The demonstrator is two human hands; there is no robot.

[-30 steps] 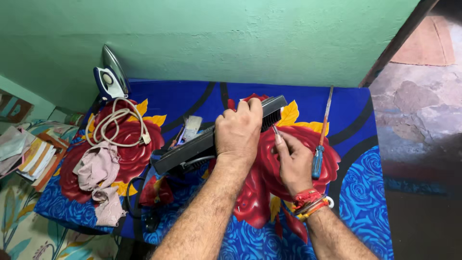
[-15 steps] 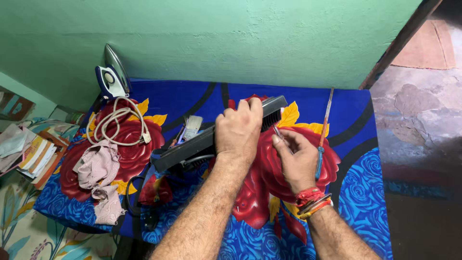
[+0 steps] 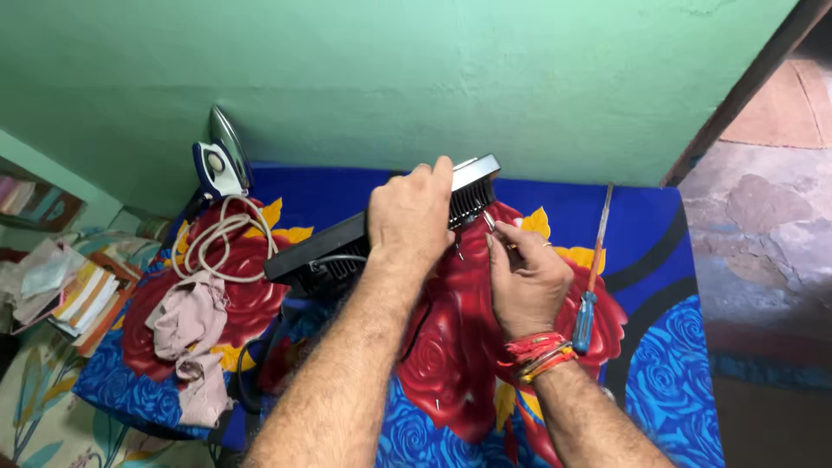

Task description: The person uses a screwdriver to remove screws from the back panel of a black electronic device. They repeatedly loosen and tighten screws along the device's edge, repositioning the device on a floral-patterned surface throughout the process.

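Observation:
A long black finned appliance (image 3: 321,251) with a metal end plate is tilted up on its edge over the blue and red flowered cloth (image 3: 667,373). My left hand (image 3: 409,217) grips its upper edge from above. My right hand (image 3: 524,282) pinches a thin metal tool whose tip (image 3: 488,220) touches the appliance's right end. Red threads circle my right wrist. A grey cord runs out from under the appliance.
A long screwdriver with a blue handle (image 3: 590,286) lies on the cloth right of my right hand. A blue and white clothes iron (image 3: 217,165) stands at the back left with its coiled white cord (image 3: 212,243). Pink rags (image 3: 186,329) and books (image 3: 82,299) lie left.
The view has shifted slightly. My right hand has edged closer to the appliance's right end with the thin tool. My left hand keeps its grip.

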